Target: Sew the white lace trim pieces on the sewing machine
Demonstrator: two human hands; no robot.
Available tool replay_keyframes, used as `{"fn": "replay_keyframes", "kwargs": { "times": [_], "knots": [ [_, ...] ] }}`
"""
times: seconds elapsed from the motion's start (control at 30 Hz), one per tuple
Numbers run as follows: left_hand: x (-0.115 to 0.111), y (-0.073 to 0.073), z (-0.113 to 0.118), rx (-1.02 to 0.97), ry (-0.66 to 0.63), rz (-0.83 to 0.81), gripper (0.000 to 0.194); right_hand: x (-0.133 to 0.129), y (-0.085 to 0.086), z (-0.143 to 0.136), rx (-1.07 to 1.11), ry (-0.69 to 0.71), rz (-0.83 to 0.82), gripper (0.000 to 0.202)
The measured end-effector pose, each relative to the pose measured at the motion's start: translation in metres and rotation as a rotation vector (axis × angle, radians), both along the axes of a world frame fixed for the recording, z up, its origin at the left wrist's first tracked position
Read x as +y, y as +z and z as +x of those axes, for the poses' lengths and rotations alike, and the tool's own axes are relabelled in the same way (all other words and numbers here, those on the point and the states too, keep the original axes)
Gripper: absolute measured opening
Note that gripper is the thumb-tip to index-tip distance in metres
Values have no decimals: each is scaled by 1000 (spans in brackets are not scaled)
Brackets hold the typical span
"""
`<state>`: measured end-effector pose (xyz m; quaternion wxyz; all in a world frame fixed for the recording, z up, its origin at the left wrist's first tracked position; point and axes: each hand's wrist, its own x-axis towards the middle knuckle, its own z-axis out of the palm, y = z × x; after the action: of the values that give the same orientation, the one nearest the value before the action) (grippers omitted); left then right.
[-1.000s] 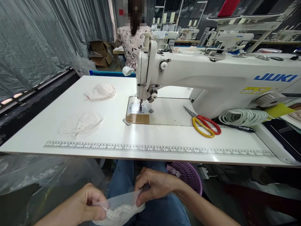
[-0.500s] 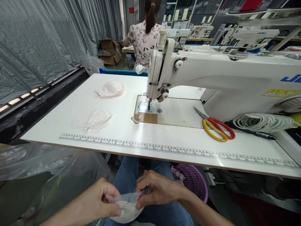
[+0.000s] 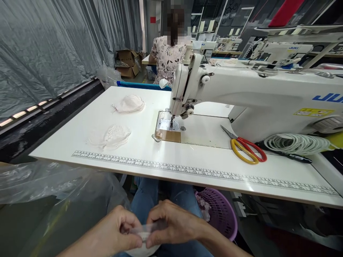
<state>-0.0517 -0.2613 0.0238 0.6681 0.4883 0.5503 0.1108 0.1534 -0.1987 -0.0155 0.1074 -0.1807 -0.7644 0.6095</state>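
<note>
Over my lap, a thin whitish piece of fabric [image 3: 143, 251] is held between both hands, its upper edge sheer. My left hand [image 3: 122, 230] pinches it at the left with thumb and fingers. From the right, my right hand [image 3: 171, 225] grips the same edge, thumb close to the left thumb. The lower part of the piece runs out of view, and my fingers hide some of it. Above them on the sewing table [image 3: 144, 150] lie a lacy white fabric piece [image 3: 116, 136] and a pale gathered fabric piece [image 3: 130, 104].
A white sewing machine [image 3: 241, 84] stands on the table. Scissors [image 3: 245, 148] with red and yellow handles lie beside a coil of pale cord [image 3: 296, 143]. A purple basket [image 3: 225, 217] stands below, clear plastic [image 3: 61, 185] hangs left, and a person [image 3: 167, 59] sits ahead.
My hands have come closer together on the fabric piece, the right one moving left. The camera view has shifted slightly; the things on the table stay in place.
</note>
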Motion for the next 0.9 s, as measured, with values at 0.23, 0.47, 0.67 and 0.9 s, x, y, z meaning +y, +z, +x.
{"fn": "replay_keyframes", "kwargs": {
  "times": [0.23, 0.47, 0.67, 0.9],
  "knots": [
    [-7, -14, -8, -33, 60, -15, 35, 2, 5, 8, 1, -76, -146, 48],
    [-14, -19, -11, 87, 77, 131, 36, 0, 0, 8, 31, -99, -161, 42],
    [-19, -24, -4, 86, 187, 150, 42, 1, 1, 11, 17, -129, -116, 38],
    [-16, -26, 9, -98, 257, 135, 46, 0, 0, 12, -11, -170, -74, 41]
  ]
}}
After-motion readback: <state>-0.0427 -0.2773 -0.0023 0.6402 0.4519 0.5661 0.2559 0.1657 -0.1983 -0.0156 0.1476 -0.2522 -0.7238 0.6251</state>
